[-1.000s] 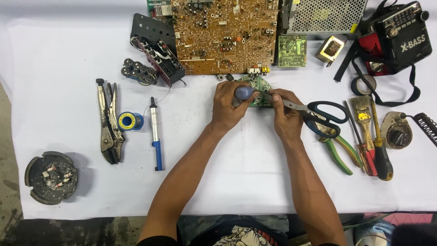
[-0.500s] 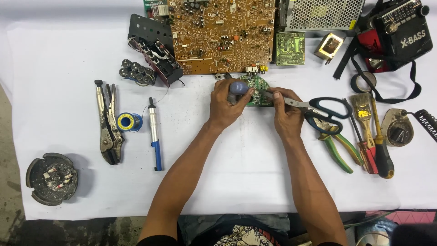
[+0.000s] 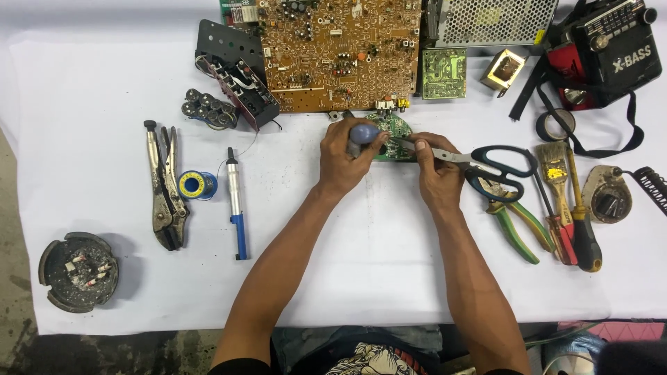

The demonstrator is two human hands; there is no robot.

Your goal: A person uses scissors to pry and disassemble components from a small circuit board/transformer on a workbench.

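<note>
My left hand (image 3: 345,161) is closed around a tool with a blue-grey rounded handle (image 3: 363,133), its tip down on a small round green circuit board (image 3: 395,131) lying on the white table cover. Beside it, my right hand (image 3: 438,173) pinches the board's right edge with fingers and thumb. Both hands meet over the board, just below a large brown circuit board (image 3: 338,52). Black-handled scissors (image 3: 495,165) lie touching my right hand's far side.
Left: locking pliers (image 3: 163,187), a solder spool (image 3: 197,185), a blue desoldering pump (image 3: 236,205), an ashtray (image 3: 78,271). Right: green pliers (image 3: 517,229), a brush (image 3: 554,169), screwdrivers (image 3: 580,222), a radio (image 3: 615,48). A metal grille box (image 3: 490,21) and small green board (image 3: 444,72) sit behind.
Both hands stay on the small green board. They barely shift; the view has tilted slightly.
</note>
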